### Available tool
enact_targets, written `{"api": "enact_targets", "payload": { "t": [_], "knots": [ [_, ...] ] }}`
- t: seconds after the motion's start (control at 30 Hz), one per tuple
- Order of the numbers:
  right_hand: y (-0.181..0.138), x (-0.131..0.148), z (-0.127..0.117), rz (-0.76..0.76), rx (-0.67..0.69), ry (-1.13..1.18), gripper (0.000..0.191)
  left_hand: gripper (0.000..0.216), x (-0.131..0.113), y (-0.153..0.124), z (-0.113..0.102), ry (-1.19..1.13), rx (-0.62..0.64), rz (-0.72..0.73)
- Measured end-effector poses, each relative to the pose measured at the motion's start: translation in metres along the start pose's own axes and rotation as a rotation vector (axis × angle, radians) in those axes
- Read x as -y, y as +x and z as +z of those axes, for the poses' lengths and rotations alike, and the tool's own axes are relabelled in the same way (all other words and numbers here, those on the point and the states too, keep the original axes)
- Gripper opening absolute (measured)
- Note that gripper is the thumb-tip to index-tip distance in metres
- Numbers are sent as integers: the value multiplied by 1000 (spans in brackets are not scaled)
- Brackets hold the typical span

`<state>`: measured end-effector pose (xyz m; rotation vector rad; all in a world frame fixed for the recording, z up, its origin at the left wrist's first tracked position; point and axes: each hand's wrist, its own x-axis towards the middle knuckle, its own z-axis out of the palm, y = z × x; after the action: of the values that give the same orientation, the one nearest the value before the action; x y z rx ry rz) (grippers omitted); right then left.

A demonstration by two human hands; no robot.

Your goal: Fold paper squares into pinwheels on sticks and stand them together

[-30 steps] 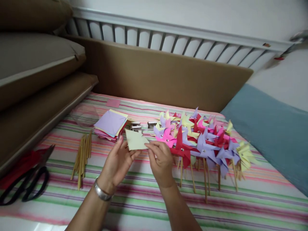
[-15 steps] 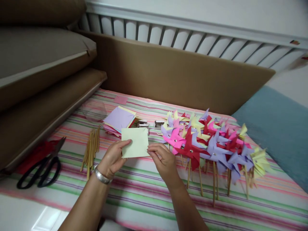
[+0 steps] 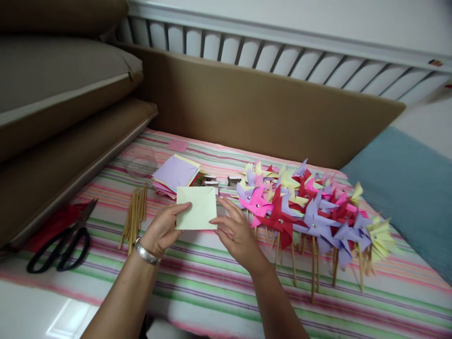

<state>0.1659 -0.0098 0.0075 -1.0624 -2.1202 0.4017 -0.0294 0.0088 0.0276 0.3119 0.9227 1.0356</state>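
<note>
A pale yellow paper square (image 3: 197, 207) is held up over the striped cloth. My left hand (image 3: 163, 230) pinches its left edge, thumb on top; a silver bracelet sits on that wrist. My right hand (image 3: 235, 231) touches the square's right lower edge with thumb and forefinger, the other fingers spread. Behind the square lies a stack of coloured paper squares (image 3: 175, 175), lilac on top. Just right of my right hand lies a row of finished paper pinwheels (image 3: 303, 205) on wooden sticks.
A bundle of wooden sticks (image 3: 135, 216) lies left of my left hand. Black scissors (image 3: 61, 244) rest on red paper at the left edge. Small boxes (image 3: 221, 181) sit behind the square. Brown cushions rise at left and back; a blue cushion (image 3: 406, 188) lies right.
The folded paper has been opened into a flat square. My right hand's fingers have spread out from a tight pinch. The camera view shifted left and a little down.
</note>
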Motion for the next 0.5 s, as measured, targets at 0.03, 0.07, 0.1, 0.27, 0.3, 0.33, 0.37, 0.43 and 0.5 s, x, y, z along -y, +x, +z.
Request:
{"api": "enact_targets", "payload": {
  "t": [0.03,0.07,0.1,0.27,0.3,0.33,0.37,0.43,0.5],
  "knots": [
    [0,0,2,3,-8,2,21,22,1,0,0,8,3,2],
    [0,0,3,8,-22,6,17,22,1,0,0,14,6,6],
    [0,0,5,14,-35,9,14,22,2,0,0,19,10,12],
    [1,1,7,51,-72,-5,13,24,9,1,3,93,-3,99],
    [1,2,8,61,-75,-5,13,25,10,1,3,122,-7,123],
    [1,3,8,71,-78,-2,13,27,11,2,4,152,-7,148],
    [2,4,9,79,-80,3,13,28,13,2,5,182,-1,170],
    [3,7,11,99,-87,15,13,31,17,4,6,244,13,199],
    [4,10,12,126,-90,19,12,31,21,6,6,313,28,198]
  ]
}}
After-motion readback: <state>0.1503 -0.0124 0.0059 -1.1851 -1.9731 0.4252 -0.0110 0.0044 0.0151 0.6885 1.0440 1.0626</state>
